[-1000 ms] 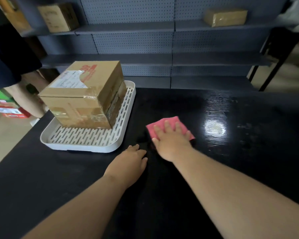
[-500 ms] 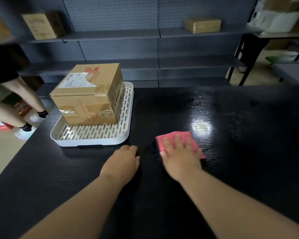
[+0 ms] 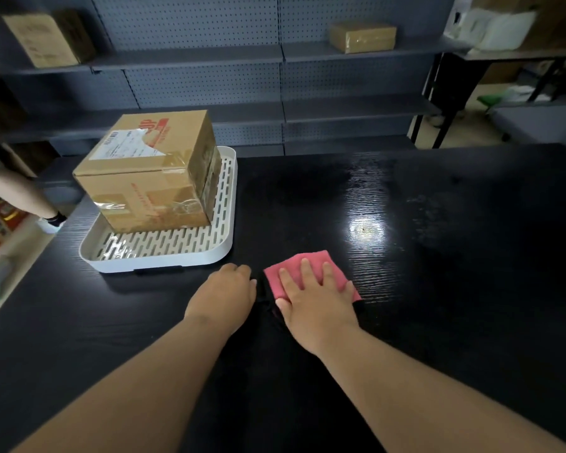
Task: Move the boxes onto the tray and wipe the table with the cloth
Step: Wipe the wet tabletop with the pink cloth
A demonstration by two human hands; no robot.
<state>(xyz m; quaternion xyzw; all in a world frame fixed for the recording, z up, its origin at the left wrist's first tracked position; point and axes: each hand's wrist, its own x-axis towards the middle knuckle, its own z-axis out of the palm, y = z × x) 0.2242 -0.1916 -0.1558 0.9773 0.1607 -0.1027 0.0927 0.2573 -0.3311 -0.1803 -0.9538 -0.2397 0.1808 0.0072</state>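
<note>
A taped cardboard box (image 3: 151,178) with a white label stands on the white slotted tray (image 3: 164,258) at the left of the black table (image 3: 438,256). My right hand (image 3: 314,302) lies flat on the pink cloth (image 3: 290,268), fingers spread, pressing it onto the table in front of the tray's right corner. My left hand (image 3: 223,295) rests on the table just left of the cloth, fingers loosely bent, holding nothing.
Grey pegboard shelves (image 3: 275,57) behind the table carry two more cardboard boxes (image 3: 361,37) (image 3: 49,39). A person's leg and shoe (image 3: 48,220) are at the far left. A bright light reflection (image 3: 365,228) lies on the tabletop beyond the cloth.
My right hand has slid the cloth toward me across the table, then a little left. My left hand stays beside it. The person at the left has stepped further away.
</note>
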